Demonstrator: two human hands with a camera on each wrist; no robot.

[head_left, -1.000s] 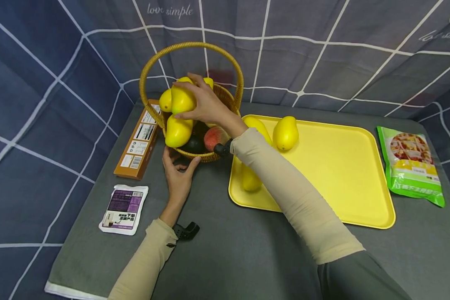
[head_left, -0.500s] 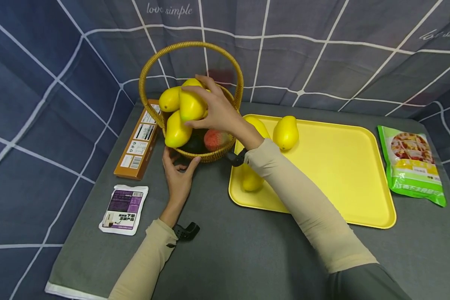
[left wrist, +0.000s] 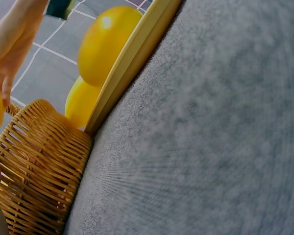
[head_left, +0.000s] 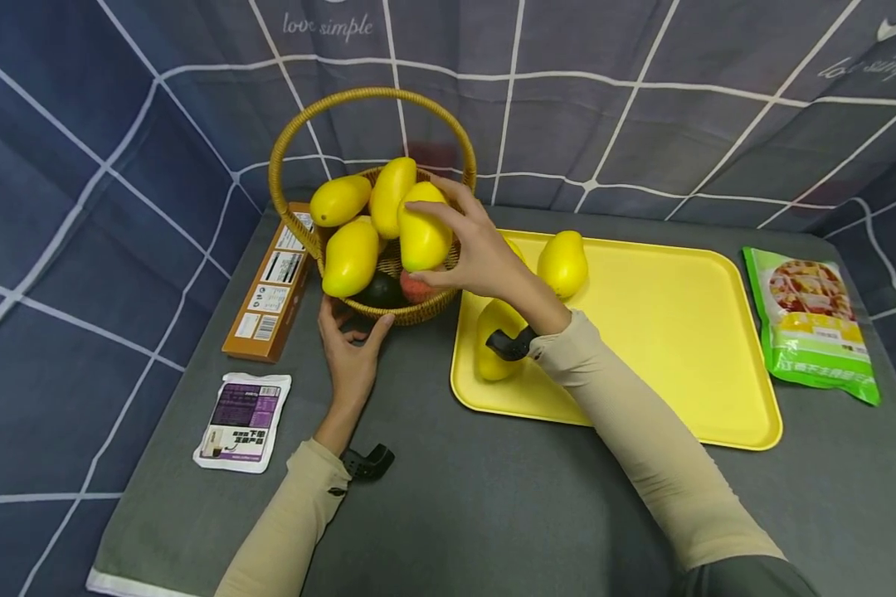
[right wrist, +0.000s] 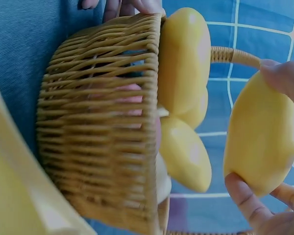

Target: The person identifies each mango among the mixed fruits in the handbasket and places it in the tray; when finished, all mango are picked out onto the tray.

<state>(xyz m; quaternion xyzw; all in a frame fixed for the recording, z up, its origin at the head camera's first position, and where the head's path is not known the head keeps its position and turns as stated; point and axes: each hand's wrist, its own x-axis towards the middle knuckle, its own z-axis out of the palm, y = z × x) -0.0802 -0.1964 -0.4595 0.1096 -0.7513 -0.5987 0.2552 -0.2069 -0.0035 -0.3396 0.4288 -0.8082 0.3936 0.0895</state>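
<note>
In the head view my right hand (head_left: 485, 257) pinches a yellow mango (head_left: 426, 230) between thumb and fingers, above the right part of a wicker basket (head_left: 421, 313). The right wrist view shows this mango apart from the basket's other fruit. My left hand (head_left: 353, 356) holds the basket's front wall, thumb near the rim. Three more mangoes, a front one (head_left: 351, 257), a left one (head_left: 341, 200) and a back one (head_left: 392, 195), lie heaped in the basket. Below them are a dark green avocado-like fruit (head_left: 382, 292) and a partly covered peach (head_left: 418, 290).
A yellow tray (head_left: 664, 348) right of the basket bears mangoes (head_left: 563, 264), partly hidden by my right arm. A green food bag (head_left: 814, 323) lies beyond it. Left of the basket are an orange-brown box (head_left: 269, 290) and a white-purple pouch (head_left: 243, 423). The basket's tall handle (head_left: 373, 93) arches overhead.
My right hand has moved right and toward me with the mango, away from the heaped mangoes, uncovering the back one. My left hand has stayed at the basket's front.
</note>
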